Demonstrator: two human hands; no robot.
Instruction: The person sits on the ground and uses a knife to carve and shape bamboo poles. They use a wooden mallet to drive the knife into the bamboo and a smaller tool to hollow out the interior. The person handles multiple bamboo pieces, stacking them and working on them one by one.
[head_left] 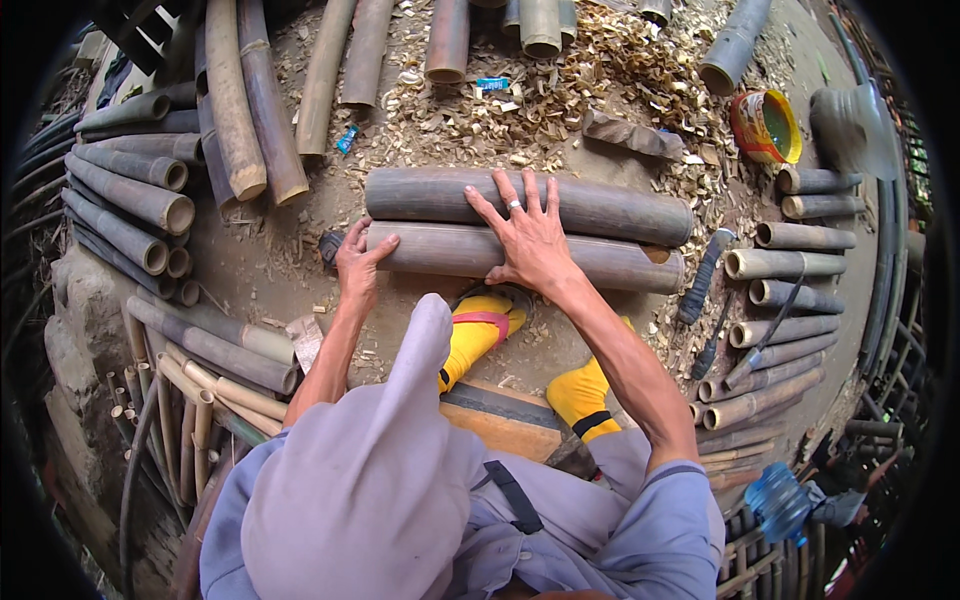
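Note:
Two thick bamboo tubes lie side by side on the ground before me. The far bamboo tube (420,195) is dark brown; the near bamboo tube (600,262) has a pale notch cut at its right end. My left hand (358,265) is closed at the left end of the near tube, thumb on top and fingers at the end face. Across both tubes lies my right hand (530,240), fingers spread over the far tube and thumb at the near tube's lower edge. A ring sits on one right finger.
Dark-handled tools (705,275) lie right of the tubes. Bamboo shavings (540,110), a wood block (632,135) and a yellow-rimmed bucket (767,127) are beyond. Cut bamboo pieces (130,190) are stacked left, with more bamboo lengths (790,264) at right. My yellow-socked feet (470,340) are close by.

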